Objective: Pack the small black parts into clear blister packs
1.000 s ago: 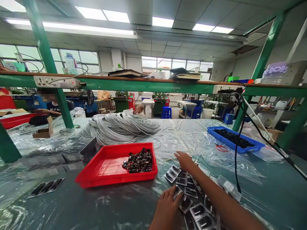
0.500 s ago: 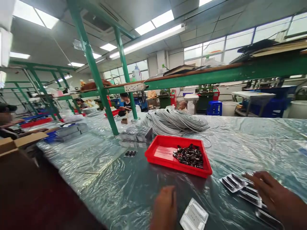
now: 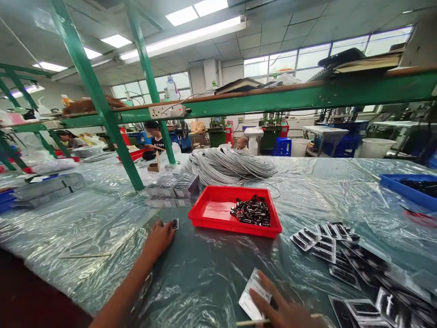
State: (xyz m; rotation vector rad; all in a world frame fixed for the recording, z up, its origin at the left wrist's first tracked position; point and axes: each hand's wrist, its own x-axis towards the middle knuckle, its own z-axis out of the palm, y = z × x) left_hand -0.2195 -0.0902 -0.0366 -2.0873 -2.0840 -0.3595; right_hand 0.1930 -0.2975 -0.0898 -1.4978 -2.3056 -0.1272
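Note:
My left hand (image 3: 161,238) reaches out to a small blister pack (image 3: 175,224) with black pieces in it. Its fingers are closed over the pack and hide most of it. Low in the view, my right hand (image 3: 282,306) is blurred, its fingers apart over a white-backed pack (image 3: 251,291) that lies face down. A thin stick (image 3: 251,322) shows beside that hand; whether the hand touches it I cannot tell. Several blister packs (image 3: 324,248) with black pieces lie spread to the right of my right hand.
A red tray (image 3: 211,207) holds a heap of small black-and-silver parts (image 3: 252,210). Behind it lie coiled grey cable (image 3: 228,166) and stacked grey boxes (image 3: 170,192). A blue tray (image 3: 392,184) stands at right. Green posts (image 3: 112,136) carry a shelf; people sit farther back.
My left hand has moved forward and left onto the small blister pack. My right hand has left the spread packs for the white-backed pack. The view has turned right.

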